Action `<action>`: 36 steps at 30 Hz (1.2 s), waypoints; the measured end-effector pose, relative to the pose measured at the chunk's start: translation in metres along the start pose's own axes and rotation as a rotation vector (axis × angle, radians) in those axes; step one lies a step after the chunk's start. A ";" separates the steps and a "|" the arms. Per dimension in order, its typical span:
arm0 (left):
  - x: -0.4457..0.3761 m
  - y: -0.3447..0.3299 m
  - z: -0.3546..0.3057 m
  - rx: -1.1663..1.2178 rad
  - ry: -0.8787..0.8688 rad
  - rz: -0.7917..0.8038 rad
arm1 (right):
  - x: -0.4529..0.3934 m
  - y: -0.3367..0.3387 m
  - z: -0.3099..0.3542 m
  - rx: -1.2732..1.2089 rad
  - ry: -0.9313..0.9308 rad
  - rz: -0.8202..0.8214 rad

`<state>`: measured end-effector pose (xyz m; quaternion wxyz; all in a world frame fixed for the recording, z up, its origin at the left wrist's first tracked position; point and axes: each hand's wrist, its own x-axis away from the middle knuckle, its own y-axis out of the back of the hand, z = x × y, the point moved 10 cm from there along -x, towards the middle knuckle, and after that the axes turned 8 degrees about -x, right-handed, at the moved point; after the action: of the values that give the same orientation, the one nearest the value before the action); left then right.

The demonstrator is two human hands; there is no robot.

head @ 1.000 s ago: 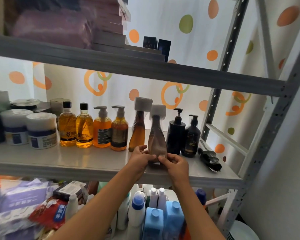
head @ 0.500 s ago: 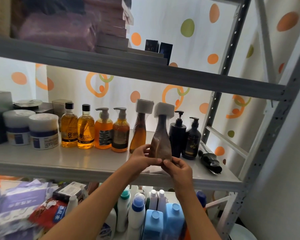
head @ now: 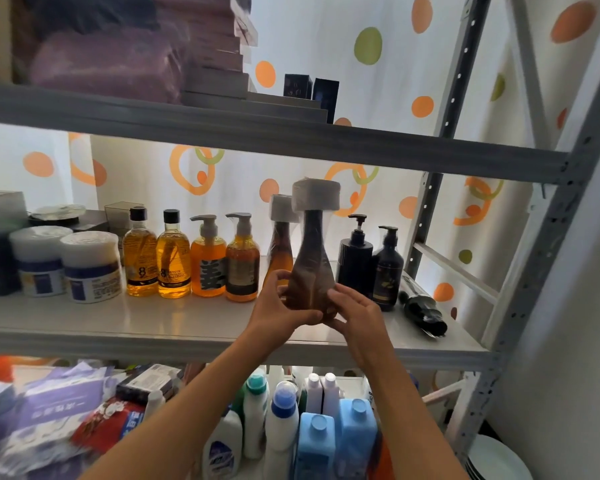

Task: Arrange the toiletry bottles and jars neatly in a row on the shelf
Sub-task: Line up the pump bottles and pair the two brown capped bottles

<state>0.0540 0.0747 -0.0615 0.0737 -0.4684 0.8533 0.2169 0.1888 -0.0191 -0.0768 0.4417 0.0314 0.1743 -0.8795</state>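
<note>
- both hands grasp one brown wrapped bottle (head: 313, 261) by its wide base: the left hand (head: 280, 308) curls round its left side, the right hand (head: 355, 311) pinches its right side.
- the bottle is upright, raised just above the front of the shelf (head: 153, 323), its white-wrapped top (head: 316, 195) higher than every other bottle there.
- just behind the left hand stands one second wrapped bottle (head: 280, 244), amber, same shape.
- left of the hands, in a row: two pump bottles (head: 242, 265) of orange liquid, then two black-capped amber bottles (head: 140, 259), then two white jars (head: 90, 266) with blue labels.
- right of the hands: two black pump bottles (head: 355, 261) standing side by side, and past them one black bottle (head: 421, 308) lying on its side near the shelf's right end.
- below the hands, on the lower shelf: two light blue jugs (head: 314, 445) and several white bottles (head: 281, 424).
</note>
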 end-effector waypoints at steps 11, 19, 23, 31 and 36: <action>0.011 -0.008 -0.021 -0.103 -0.128 -0.007 | -0.001 0.000 0.020 0.240 0.052 -0.054; 0.011 -0.013 0.010 0.044 0.069 0.269 | 0.010 0.004 0.007 0.139 0.038 -0.009; 0.013 -0.016 0.021 0.119 0.108 0.312 | 0.013 -0.001 0.002 0.135 0.028 0.003; 0.008 -0.015 0.029 0.111 0.110 0.307 | 0.011 -0.002 -0.005 0.127 0.006 -0.007; 0.006 -0.012 0.023 0.081 0.087 0.283 | 0.007 0.000 -0.007 0.110 -0.009 -0.021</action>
<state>0.0588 0.0746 -0.0872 0.0240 -0.3493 0.9211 0.1701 0.1840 -0.0225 -0.0846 0.4308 0.0501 0.1240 -0.8925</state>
